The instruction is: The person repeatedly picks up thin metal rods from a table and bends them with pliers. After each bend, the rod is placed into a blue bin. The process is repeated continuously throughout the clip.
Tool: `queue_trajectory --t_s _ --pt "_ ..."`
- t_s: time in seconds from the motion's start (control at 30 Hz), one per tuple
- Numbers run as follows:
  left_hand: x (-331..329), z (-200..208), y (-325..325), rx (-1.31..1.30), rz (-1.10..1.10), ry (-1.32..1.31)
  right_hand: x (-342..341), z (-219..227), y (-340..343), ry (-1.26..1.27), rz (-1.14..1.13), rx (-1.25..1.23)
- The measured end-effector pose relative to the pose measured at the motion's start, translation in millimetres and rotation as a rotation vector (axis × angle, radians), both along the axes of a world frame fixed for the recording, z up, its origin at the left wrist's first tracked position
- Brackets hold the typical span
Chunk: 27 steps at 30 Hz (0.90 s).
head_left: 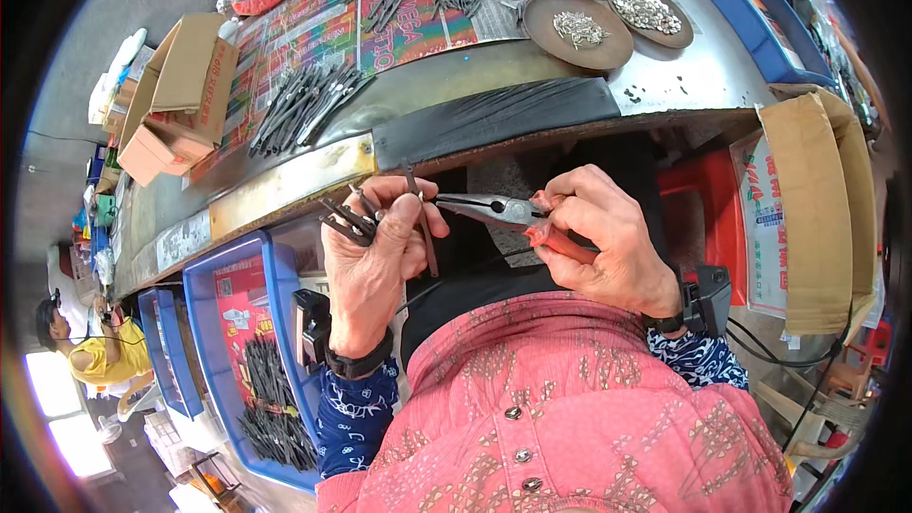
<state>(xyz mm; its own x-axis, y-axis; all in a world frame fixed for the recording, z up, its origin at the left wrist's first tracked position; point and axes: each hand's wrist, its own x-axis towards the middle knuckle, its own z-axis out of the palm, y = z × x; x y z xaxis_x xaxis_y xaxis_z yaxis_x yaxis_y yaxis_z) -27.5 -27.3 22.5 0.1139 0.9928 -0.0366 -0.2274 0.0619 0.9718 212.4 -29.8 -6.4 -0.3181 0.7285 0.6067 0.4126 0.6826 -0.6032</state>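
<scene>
Left hand [372,261] is closed on a bundle of dark metal rods [353,218], one rod [418,218] held apart at twelve o'clock of the thumb. Right hand [608,242] is wrapped shut round the red-handled pliers [503,214], whose tips meet that rod (a crimp or bend in hand, I'd judge). Next calls for a steady squeeze. The bench [532,71] edge is close at twelve o'clock, the blue tray [204,323] at eight; open room lies only over the lap.
</scene>
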Motion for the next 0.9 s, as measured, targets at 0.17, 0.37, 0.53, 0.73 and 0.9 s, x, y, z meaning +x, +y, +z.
queue_trajectory --t_s 0.17,0.37,0.53,0.73,0.9 --pt "-1 0 -7 -0.052 -0.072 -0.145 0 7 -5 -0.198 -0.113 0.158" --pt "-9 1 -12 -0.147 -0.122 -0.301 -1 12 -8 -0.289 -0.155 0.231" --pt "-10 -1 -14 -0.179 -0.115 -0.284 0 14 -9 -0.325 -0.146 0.241" --pt "-8 -5 -14 -0.157 -0.13 -0.248 3 5 -6 -0.305 -0.055 0.148" --pt "-1 -11 -22 0.025 -0.056 0.019 2 -11 -4 -0.053 0.162 -0.155"
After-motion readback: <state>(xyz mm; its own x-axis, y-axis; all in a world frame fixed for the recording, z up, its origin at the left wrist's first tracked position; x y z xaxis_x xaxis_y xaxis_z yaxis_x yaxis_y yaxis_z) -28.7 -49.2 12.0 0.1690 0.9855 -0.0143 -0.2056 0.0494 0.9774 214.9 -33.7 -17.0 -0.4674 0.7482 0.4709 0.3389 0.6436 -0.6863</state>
